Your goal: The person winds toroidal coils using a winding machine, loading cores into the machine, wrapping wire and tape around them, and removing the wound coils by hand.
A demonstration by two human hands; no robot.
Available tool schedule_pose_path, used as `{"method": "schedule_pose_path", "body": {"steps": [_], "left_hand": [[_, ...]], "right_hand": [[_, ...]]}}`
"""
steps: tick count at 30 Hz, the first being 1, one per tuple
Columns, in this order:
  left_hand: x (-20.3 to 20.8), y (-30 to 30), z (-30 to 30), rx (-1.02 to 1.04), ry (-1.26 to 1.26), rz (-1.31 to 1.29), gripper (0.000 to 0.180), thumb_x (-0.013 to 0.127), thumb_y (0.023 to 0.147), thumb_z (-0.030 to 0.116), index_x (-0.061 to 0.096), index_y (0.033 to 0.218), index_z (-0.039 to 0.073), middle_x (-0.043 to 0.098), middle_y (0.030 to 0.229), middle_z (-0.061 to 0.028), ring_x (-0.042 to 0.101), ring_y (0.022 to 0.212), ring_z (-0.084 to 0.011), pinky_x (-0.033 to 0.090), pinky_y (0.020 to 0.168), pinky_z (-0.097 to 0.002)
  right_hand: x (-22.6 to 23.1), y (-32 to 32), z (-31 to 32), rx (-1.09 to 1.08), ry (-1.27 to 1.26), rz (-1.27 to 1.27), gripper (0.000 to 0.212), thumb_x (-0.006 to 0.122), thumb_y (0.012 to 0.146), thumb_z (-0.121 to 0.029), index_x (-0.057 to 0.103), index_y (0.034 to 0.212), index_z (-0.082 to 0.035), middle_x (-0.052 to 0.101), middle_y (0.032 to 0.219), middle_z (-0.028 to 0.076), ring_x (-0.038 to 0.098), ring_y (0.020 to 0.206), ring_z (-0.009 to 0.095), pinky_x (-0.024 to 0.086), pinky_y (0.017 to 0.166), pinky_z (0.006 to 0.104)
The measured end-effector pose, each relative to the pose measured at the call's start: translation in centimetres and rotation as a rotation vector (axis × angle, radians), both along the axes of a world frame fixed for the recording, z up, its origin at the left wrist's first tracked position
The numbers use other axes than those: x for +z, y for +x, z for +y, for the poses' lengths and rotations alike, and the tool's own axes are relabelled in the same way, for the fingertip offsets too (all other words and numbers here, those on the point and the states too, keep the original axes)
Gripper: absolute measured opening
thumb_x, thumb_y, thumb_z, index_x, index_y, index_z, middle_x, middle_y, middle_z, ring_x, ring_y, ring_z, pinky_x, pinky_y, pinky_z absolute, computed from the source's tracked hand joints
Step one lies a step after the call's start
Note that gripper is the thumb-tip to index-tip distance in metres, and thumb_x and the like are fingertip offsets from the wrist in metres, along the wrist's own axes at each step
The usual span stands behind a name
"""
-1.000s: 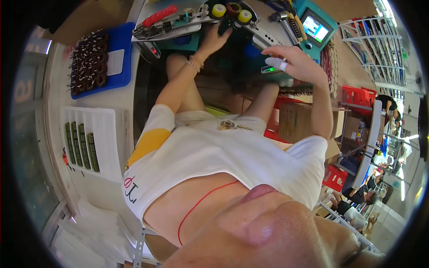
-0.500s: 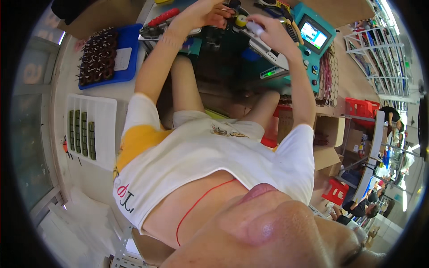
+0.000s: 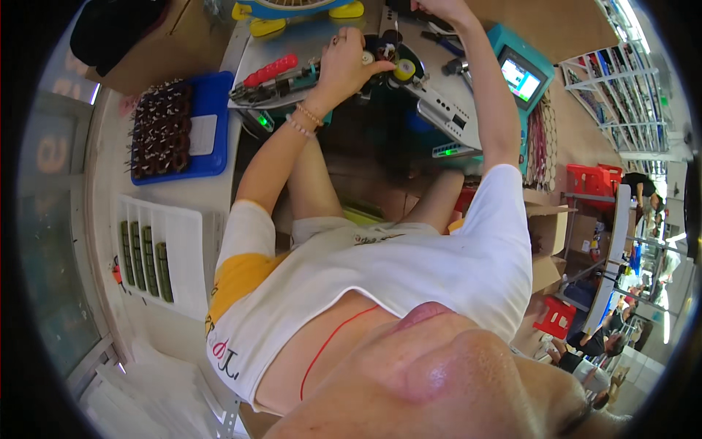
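My left hand [image 3: 345, 72] lies at the left side of a ring-shaped machine head [image 3: 417, 66], its thumb stretched right and its fingers apart from the thumb. Beside the thumb sits a small dark-brown wound coil [image 3: 387, 47] between the rollers. Just right of it is a yellow roller [image 3: 404, 69], and a pale roller [image 3: 367, 57] is close to my fingers. My right hand [image 3: 442, 7] is raised at the far edge of the picture, partly cut off, with its fingers closed; what they hold, if anything, cannot be made out.
Red-handled pliers [image 3: 270, 71] lie on the left of the machine. A teal control box with a screen [image 3: 521, 79] stands right. A blue tray [image 3: 219, 95] of brown coils and a white tray [image 3: 191, 249] with green rolls are at left. Dark-handled tools [image 3: 442, 42] lie behind.
My right hand has left the yellow roller and moved to the far edge. My left hand has come lower, beside the coil, its thumb stretched out. The whole view has shifted slightly.
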State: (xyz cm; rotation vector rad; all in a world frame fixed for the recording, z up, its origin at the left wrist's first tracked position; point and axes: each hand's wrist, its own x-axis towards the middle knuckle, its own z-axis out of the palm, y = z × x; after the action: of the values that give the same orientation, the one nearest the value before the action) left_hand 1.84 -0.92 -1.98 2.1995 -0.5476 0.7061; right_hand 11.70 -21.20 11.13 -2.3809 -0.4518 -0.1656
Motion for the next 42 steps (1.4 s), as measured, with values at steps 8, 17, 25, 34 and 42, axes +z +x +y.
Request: {"method": "schedule_pose_path", "body": {"steps": [8,17,25,34,42], "left_hand": [[0.0,-0.5,0.5,0.020,-0.036,0.027,0.067,0.086,0.065,0.048,0.051,0.096,0.001,0.057,0.087,-0.0168,0.060,0.080,-0.0377,0.047,0.071,-0.0449],[0.6,-0.4,0.1,0.041,-0.028,0.205,0.071,0.084,0.068,0.053,0.053,0.101,-0.002,0.060,0.096,-0.0173,0.061,0.091,-0.0358,0.050,0.076,-0.0418],[6.6,-1.1,1.6,-0.327,0.180,0.116,0.029,0.073,0.084,0.024,0.063,0.103,0.005,0.059,0.107,-0.0242,0.054,0.104,-0.0425,0.046,0.088,-0.0470],[2.5,1.0,1.1,-0.359,0.373,-0.041,0.024,0.064,0.093,0.030,0.069,0.107,0.012,0.052,0.134,-0.0144,0.052,0.122,-0.0355,0.043,0.100,-0.0393],[3.8,0.3,0.8,-0.334,0.401,0.108,0.024,0.066,0.091,0.031,0.069,0.105,0.011,0.052,0.135,-0.0153,0.056,0.115,-0.0352,0.045,0.096,-0.0384]], "right_hand": [[-4.9,-6.3,3.0,0.322,-0.234,-0.172,0.028,0.063,0.087,-0.017,0.066,0.113,-0.006,0.070,0.088,0.014,0.069,0.086,0.026,0.052,0.074,0.0347],[1.4,-4.7,4.6,0.645,-0.532,0.107,0.026,0.060,0.087,-0.019,0.065,0.095,0.004,0.071,0.086,0.019,0.070,0.079,0.030,0.055,0.073,0.0386],[-7.3,-18.5,1.6,0.251,0.237,0.152,0.028,0.055,0.089,-0.010,0.064,0.116,-0.008,0.068,0.084,0.007,0.062,0.064,0.015,0.052,0.059,0.0312],[-22.9,-17.2,7.2,0.100,1.444,0.595,0.064,0.048,0.100,-0.012,0.020,0.155,-0.029,0.040,0.143,0.008,0.058,0.107,0.023,0.052,0.091,0.0424],[-25.7,-14.0,9.0,0.104,1.738,0.447,0.045,0.049,0.099,-0.012,0.041,0.143,-0.014,0.051,0.130,0.005,0.061,0.104,0.023,0.055,0.085,0.0417]]}}
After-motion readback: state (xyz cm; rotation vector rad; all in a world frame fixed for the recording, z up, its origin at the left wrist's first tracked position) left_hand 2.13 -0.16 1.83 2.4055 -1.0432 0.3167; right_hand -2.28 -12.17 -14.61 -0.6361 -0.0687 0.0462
